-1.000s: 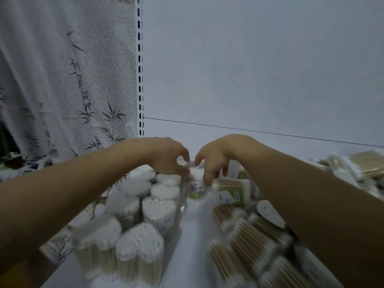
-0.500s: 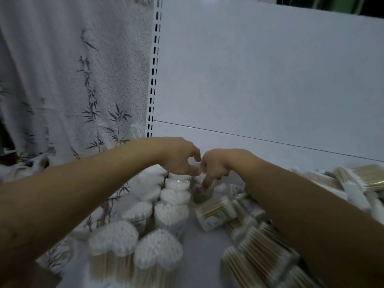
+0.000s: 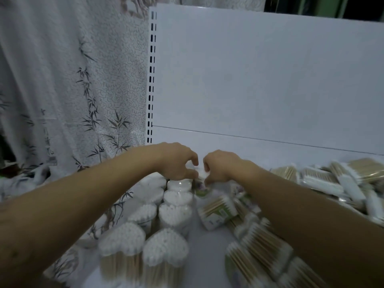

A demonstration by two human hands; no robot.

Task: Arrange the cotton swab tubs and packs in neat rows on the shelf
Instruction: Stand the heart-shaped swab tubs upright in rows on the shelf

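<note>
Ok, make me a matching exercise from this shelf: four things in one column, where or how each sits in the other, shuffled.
Things
1. heart-shaped tubs
2. flat packs
3. green-labelled pack
4. bamboo-print curtain

Places
A. heaped loosely on the right of the shelf
B. hanging to the left of the shelf
C. standing upright in two rows on the left of the shelf
D. lying on its side mid-shelf, between the rows and the heap

Pairs: 1-C, 2-A, 3-D, 4-B
</note>
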